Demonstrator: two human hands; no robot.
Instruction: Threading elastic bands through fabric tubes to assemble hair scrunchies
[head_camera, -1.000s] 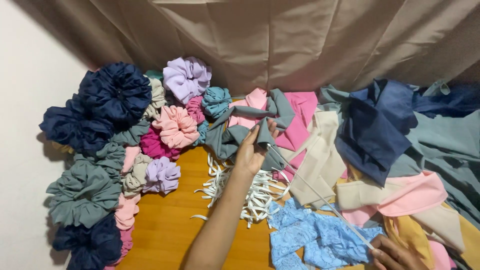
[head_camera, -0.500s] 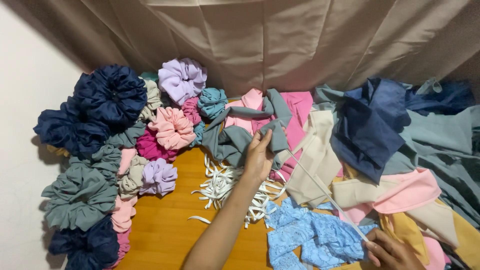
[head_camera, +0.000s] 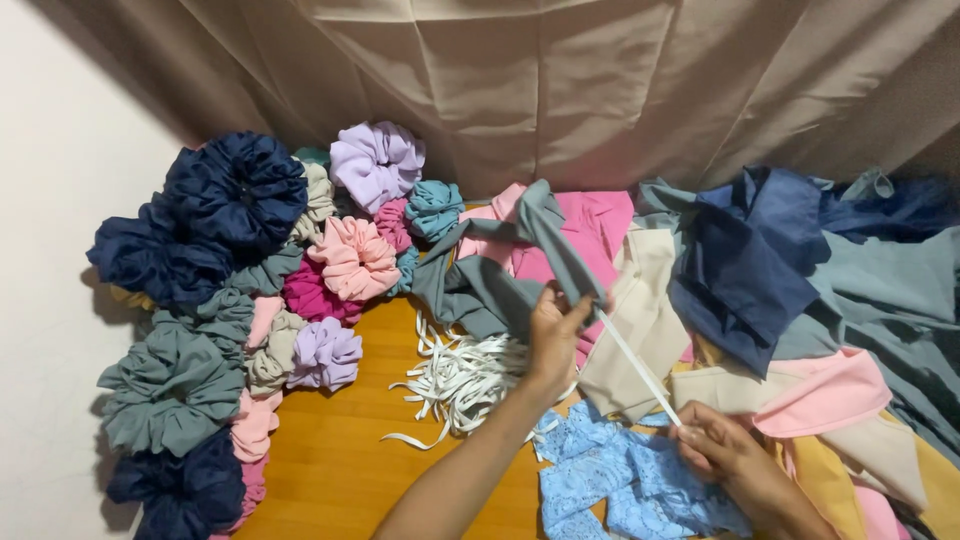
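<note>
At frame centre, the left hand (head_camera: 556, 338) pinches a grey fabric tube (head_camera: 505, 275); the right hand (head_camera: 722, 452), lower right, seemingly grips the taut white elastic (head_camera: 637, 366), which could slip free.

A grey-green fabric strip (head_camera: 530, 250), rumpled and partly folded, lies over pink cloth at the table's twelve o'clock, one end lifted. A white elastic band (head_camera: 637, 366) runs taut and straight from that end toward five o'clock.
</note>
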